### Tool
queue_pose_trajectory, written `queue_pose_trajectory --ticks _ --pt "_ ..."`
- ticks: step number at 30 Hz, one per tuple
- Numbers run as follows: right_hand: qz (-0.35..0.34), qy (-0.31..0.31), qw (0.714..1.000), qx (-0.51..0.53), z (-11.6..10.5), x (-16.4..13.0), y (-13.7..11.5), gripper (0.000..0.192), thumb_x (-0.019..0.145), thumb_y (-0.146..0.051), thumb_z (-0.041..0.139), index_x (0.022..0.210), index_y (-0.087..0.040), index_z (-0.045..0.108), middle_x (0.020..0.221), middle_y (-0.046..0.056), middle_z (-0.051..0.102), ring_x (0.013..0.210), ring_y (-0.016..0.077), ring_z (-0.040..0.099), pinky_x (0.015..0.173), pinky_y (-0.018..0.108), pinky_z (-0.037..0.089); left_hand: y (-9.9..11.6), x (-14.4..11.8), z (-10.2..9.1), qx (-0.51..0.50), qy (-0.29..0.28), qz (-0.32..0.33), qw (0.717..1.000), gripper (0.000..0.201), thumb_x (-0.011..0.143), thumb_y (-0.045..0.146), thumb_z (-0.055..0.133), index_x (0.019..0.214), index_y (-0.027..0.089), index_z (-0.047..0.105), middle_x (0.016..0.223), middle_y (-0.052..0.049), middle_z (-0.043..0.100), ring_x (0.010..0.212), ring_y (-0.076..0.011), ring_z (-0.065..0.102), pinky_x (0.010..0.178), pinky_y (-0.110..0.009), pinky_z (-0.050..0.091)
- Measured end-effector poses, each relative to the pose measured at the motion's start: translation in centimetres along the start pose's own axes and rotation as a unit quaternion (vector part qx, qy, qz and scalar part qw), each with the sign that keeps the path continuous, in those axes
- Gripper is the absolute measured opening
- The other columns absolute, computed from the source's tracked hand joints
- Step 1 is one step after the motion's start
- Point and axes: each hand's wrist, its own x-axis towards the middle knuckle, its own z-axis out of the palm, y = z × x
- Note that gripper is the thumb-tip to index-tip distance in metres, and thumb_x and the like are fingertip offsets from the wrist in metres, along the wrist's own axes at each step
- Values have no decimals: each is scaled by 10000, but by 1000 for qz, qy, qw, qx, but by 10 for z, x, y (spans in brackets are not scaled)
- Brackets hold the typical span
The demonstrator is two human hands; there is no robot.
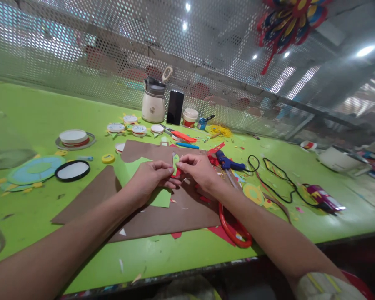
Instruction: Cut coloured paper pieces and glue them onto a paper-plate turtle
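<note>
Both your hands meet over the middle of the worktop [34,112]; left hand [150,177] and right hand [198,168] pinch the same small green paper cutout [175,161] between fingertips, held upright just above the brown card sheet [162,216], so it looks like you're steadying one end while the other presses or folds; judgement only. A larger green paper piece [129,168] lies under your left hand, touching the brown sheet; probably the stock it was cut from. Blue glue gun [226,161] sits just right of your right hand, its black cord [275,175] trailing off right; red-handled scissors [234,227] lie under your right forearm, near at hand. White jar [153,104] and dark phone [175,107] stand at the mesh screen, well apart.
</note>
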Motion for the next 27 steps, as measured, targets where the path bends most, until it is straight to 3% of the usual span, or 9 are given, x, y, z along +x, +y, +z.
queue_pose_trajectory --ticks 6,13,17,22,27 --pt "1 -2 1000 2 0 -1 -2 111 685 -260 666 673 -159 620 549 -60 552 456 75 478 465 211 384 -1 0 0 2 -7 0 1000 46 793 106 616 770 102 576 651 -146 725 596 -213 704 575 -291 574" --pt "19 0 1000 24 -1 1 0 158 687 -304 681 740 -162 638 583 -44 584 491 95 531 487 223 416 0 0 1 -3 9 0 1000 75 779 107 628 740 120 565 604 -106 708 622 -234 712 589 -309 577" --pt "34 -4 999 34 -3 1 0 217 717 -372 651 753 -158 638 610 -20 613 524 105 562 523 237 454 -1 1 0 -17 17 12 1000 85 788 106 622 747 129 552 638 -95 713 646 -210 712 606 -285 571" --pt "28 -5 1000 4 0 -3 -3 125 679 -257 677 643 -151 622 532 -41 577 465 80 501 460 200 388 -1 1 -1 -17 12 26 999 66 788 125 630 770 125 567 659 -82 705 638 -180 696 622 -272 561" --pt "20 -5 1000 1 1 -5 -5 112 672 -253 665 732 -163 639 567 -43 594 470 89 507 467 213 384 -2 0 -2 -3 10 35 999 121 740 185 699 766 128 595 643 -49 688 598 -151 661 598 -258 536"
